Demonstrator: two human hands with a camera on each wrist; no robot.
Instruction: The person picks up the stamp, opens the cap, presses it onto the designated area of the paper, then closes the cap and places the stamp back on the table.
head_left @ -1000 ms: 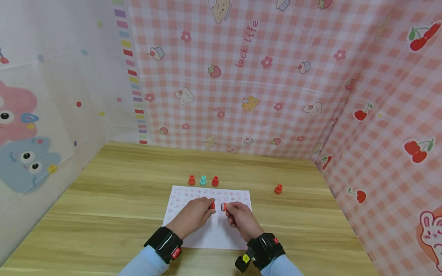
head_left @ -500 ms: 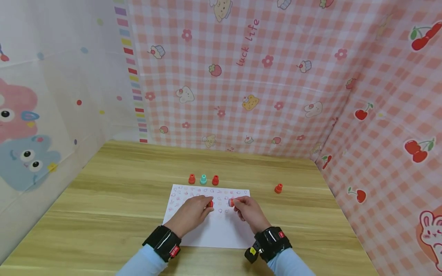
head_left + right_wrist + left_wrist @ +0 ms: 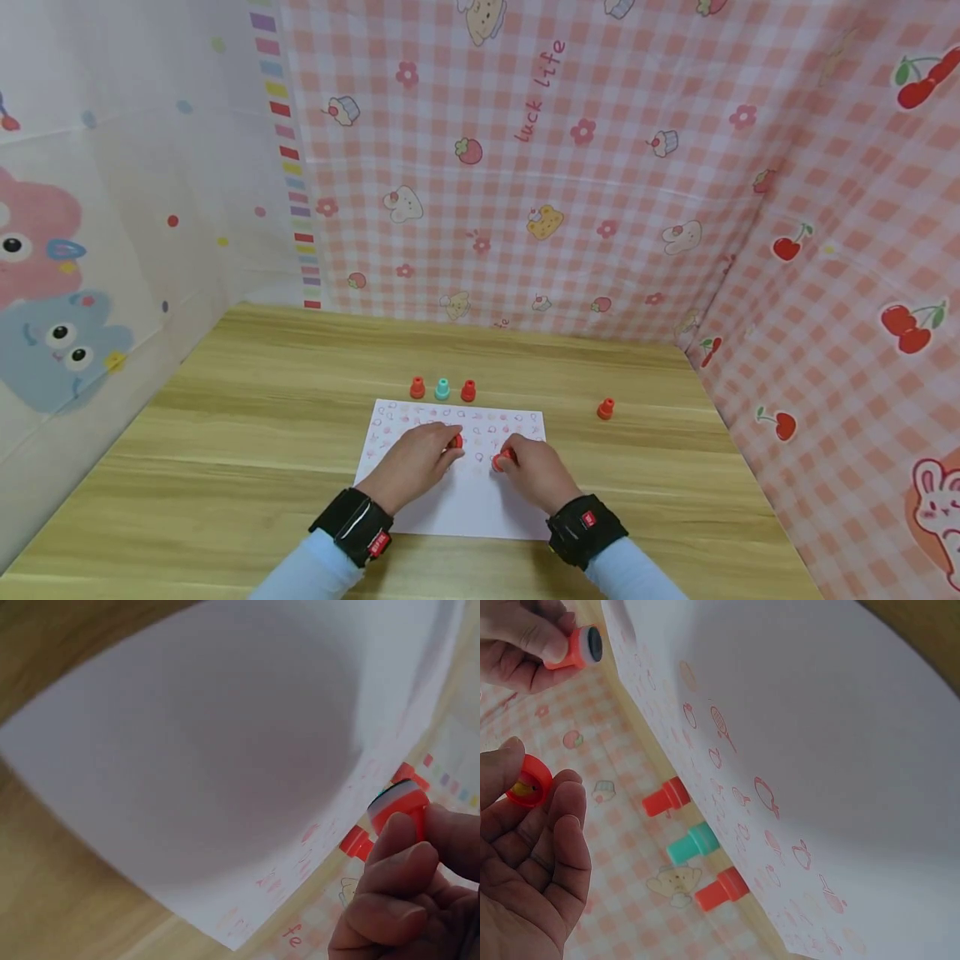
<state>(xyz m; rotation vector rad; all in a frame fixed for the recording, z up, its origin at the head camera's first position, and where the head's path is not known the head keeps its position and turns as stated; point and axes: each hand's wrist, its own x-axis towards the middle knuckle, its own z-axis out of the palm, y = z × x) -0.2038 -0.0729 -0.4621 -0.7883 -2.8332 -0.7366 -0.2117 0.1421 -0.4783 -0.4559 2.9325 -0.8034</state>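
Observation:
Between thumb and fingers, my left hand [image 3: 408,465] holds a small red stamp cap [image 3: 530,782], its hollow end showing something yellow inside in the left wrist view. My right hand [image 3: 542,473] pinches a red stamp [image 3: 403,810] by its handle; the dark stamping face with a pale band is uncovered. Under both hands lies a white sheet of paper [image 3: 457,504] with rows of small red and orange prints at its far part. In the head view the stamp is low over the sheet, just nearer me than the last prints, its face turned down and hidden.
Beyond the paper's far edge stand a red stamp [image 3: 417,388], a teal stamp [image 3: 442,389] and another red stamp [image 3: 468,391] in a row. One more red stamp [image 3: 606,408] stands apart to the right. Patterned cloth [image 3: 480,192] hangs behind the wooden table [image 3: 225,467].
My right hand has moved right, away from the cap, then back toward me, and the stamp has tipped from sideways to face down. My left hand keeps the cap, nearly still.

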